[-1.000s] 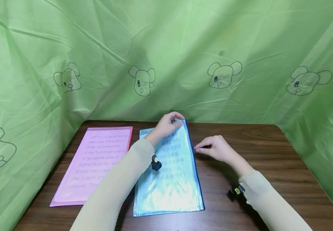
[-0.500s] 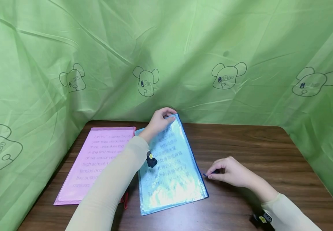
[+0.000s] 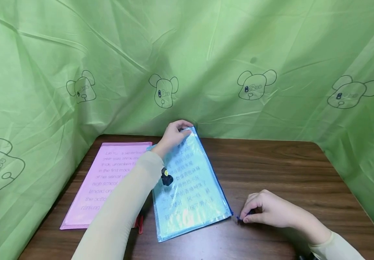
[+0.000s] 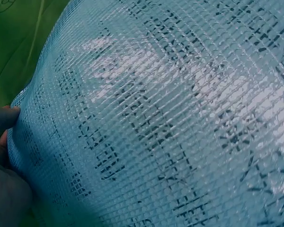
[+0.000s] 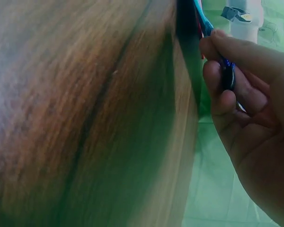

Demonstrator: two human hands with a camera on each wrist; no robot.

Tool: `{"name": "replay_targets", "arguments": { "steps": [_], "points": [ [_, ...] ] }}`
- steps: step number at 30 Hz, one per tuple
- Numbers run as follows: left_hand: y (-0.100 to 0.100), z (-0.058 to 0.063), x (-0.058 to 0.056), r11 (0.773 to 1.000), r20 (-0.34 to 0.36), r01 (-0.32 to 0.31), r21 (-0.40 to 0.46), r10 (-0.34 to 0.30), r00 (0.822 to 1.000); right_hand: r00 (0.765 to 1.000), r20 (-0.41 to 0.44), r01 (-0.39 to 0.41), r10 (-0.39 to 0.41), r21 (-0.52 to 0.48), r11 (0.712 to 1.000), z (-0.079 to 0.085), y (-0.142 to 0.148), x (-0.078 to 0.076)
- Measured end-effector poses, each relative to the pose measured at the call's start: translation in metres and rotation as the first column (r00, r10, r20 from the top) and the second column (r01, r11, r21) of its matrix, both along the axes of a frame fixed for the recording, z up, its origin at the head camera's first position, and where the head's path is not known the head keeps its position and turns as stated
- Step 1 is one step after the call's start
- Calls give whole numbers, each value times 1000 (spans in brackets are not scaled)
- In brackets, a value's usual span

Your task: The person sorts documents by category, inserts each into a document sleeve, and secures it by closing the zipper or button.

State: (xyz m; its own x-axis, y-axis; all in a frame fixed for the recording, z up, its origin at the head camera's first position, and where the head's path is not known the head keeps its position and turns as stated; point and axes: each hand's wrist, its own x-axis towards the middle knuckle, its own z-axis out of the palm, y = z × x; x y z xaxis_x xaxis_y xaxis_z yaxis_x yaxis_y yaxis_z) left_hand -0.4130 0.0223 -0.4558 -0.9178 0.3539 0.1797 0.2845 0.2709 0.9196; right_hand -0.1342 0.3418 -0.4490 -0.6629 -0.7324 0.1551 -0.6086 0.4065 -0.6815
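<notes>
A blue mesh zipper pouch [image 3: 190,196] with a printed sheet inside lies at an angle, its far end raised off the table. My left hand [image 3: 173,136] pinches its far right corner between thumb and fingers; in the left wrist view the blue mesh [image 4: 146,113] bulges beside that hand. Just off the pouch's near right corner, my right hand [image 3: 272,210] pinches a dark blue zipper pull [image 5: 228,75] between thumb and fingers. The dark blue zipper edge [image 3: 211,169] runs down the pouch's right side.
A pink mesh pouch [image 3: 109,173] with printed text lies to the left, partly covered by my left sleeve. Its red pull [image 3: 140,224] shows near the sleeve. Green cloth [image 3: 206,54] with bear drawings hangs behind and beside the brown wooden table [image 3: 287,169].
My right hand has slid down along the pouch's right edge to its near corner with the zipper pull. The left hand has shifted slightly left, and the blue pouch has tilted with it.
</notes>
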Motion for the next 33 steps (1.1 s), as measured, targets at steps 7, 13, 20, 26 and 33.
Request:
{"name": "replay_targets", "arguments": {
  "steps": [7,13,20,26,33],
  "points": [
    [2,-1,-5,998,-52,21,-53,-23,998,997,-59,51,-50,10,999,3,0,-3],
    [13,-2,-1,989,-85,97,-108,-106,991,986,-88,141,-138,25,990,-2,2,-10],
    [43,-3,13,980,-84,133,-146,-146,986,984,-62,172,-169,45,984,-4,1,-21],
    [66,-12,23,963,-78,161,-214,-181,980,981,-56,189,-186,61,980,-3,1,-24],
    [68,-27,24,955,-90,154,-255,-181,979,973,-97,216,-208,82,973,-1,10,-23]
  ]
}}
